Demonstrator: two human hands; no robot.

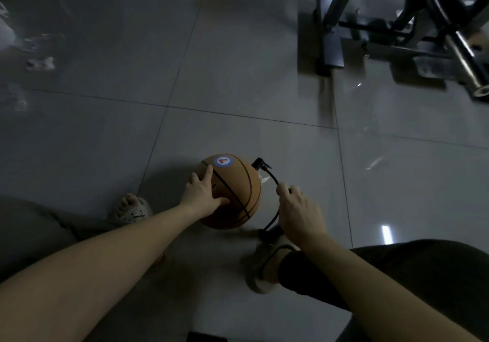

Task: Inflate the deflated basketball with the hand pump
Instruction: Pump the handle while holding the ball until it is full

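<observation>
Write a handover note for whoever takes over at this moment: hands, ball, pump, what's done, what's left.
Left hand: flat on the ball, steadying it on the floor.
Right hand: pinching the hose.
Hose head is at the ball's far right side; whether it is seated cannot be told.
Pump body mostly hidden under the right hand.
Left: confirm the connection, pump.

I count one basketball point(232, 192) under my left hand point(202, 192), one black pump hose point(272, 180) pinched in my right hand point(299, 213), my two feet in two pale sandals point(133, 209), and one dark metal frame point(397, 27) on the tiled floor point(238, 77).
</observation>
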